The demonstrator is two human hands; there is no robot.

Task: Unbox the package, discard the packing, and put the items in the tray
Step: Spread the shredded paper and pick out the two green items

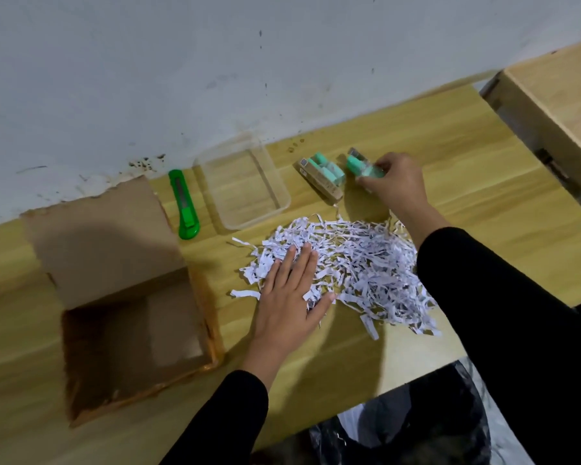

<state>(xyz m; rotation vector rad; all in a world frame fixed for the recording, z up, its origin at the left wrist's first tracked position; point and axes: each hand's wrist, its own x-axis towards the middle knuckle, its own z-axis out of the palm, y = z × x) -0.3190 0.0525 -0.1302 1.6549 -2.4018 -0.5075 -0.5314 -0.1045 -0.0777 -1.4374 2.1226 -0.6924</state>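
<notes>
Right hand (391,182) covers most of one packaged item (361,167) at the far right of the wooden table (450,182); only its mint-green end and a grey corner show, blurred, and the fingers are curled around it in a grip. Whether it rests on the table or is lifted cannot be told. A second packaged item (322,177) lies just left of it on the table, untouched: brown card backing, mint-green pieces under clear plastic, print illegible.

Left hand (291,297) lies flat, fingers spread and holding nothing, pressing the left edge of a heap of white shredded paper (359,266) at mid-table. The right sleeve hides the heap's right side.

Clear plastic tray (282,199) sits beyond the heap, left of the items, with nothing in it. A green utility knife (184,204) lies left of the tray. The cardboard box (128,297) stands open at near left, interior dark. A black bin bag (416,424) below the near table edge is partly cut off.
</notes>
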